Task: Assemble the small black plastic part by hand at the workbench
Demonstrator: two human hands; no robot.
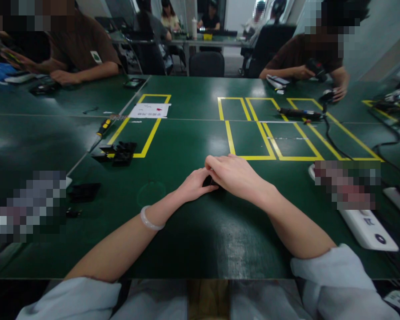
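Note:
Above the green table (186, 231), my left hand (195, 184) and my right hand (235, 175) meet near the middle of the view. Both have their fingers curled together, the right partly over the left. Something small and dark shows in the gap between them, but its kind is hidden by the fingers. A pale bracelet (151, 220) circles my left wrist. Left of my hands lie black plastic parts (123, 153), a flat black piece (85, 192) and a small black item (73, 213).
Yellow tape (150, 138) outlines rectangles, with a white paper sheet (150, 110) across one. A yellow-and-black screwdriver (104, 127) lies left. A black cylindrical tool (300, 114) and a white device (370, 229) lie right, among cables. Two people sit across the table, their hands on other items.

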